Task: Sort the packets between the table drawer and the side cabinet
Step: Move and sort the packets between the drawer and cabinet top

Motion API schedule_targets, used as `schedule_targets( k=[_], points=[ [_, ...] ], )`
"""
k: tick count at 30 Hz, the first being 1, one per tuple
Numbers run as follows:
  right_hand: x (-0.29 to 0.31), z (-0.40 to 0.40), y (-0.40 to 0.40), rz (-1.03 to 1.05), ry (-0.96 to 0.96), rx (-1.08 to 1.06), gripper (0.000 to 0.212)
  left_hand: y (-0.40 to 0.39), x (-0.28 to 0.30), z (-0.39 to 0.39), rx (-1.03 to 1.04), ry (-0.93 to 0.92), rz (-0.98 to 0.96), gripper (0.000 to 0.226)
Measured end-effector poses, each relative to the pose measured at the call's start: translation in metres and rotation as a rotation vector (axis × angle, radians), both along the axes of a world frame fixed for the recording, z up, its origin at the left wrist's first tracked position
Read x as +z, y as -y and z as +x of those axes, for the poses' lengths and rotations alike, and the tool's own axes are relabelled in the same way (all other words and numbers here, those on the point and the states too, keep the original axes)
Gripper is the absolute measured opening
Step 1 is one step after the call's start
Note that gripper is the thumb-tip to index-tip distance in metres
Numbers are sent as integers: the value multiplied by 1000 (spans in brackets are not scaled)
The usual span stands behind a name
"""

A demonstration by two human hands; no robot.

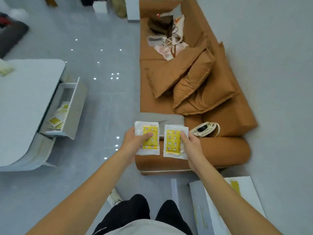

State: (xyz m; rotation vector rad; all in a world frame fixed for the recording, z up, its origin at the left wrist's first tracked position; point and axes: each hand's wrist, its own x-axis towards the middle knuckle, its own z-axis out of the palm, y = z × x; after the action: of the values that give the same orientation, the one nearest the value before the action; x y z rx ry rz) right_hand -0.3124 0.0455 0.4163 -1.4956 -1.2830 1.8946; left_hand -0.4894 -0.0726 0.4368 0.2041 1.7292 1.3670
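I hold two white packets with yellow patterned centres out in front of me, side by side. My left hand grips the left packet, thumb across its yellow face. My right hand pinches the right packet along its right edge. At the left, the white table has its drawer pulled open, with several similar yellow packets lying inside. The white side cabinet sits at the lower right, a yellow packet on its top.
A brown sofa with loose cushions lies straight ahead, clothes and a bag piled at its far end, and a cream bag by the near armrest. More packets rest on the table's top. Grey tiled floor runs between table and sofa.
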Motion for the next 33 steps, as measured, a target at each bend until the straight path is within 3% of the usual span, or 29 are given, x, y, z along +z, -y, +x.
schedule_targets(
  k=[11,18,28,33],
  points=[
    [-11,-366,111,-17,-1,376,18,177,-5,-304,480,81,-10,34],
    [-27,-543,160,-12,31,586,19,245,-24,-438,714,113,1,29],
    [-109,-792,137,54,105,898,24,244,-108,-620,907,202,-42,46],
    [-199,-933,104,33,197,1042,21,208,-199,-722,1071,305,-106,42]
  ],
)
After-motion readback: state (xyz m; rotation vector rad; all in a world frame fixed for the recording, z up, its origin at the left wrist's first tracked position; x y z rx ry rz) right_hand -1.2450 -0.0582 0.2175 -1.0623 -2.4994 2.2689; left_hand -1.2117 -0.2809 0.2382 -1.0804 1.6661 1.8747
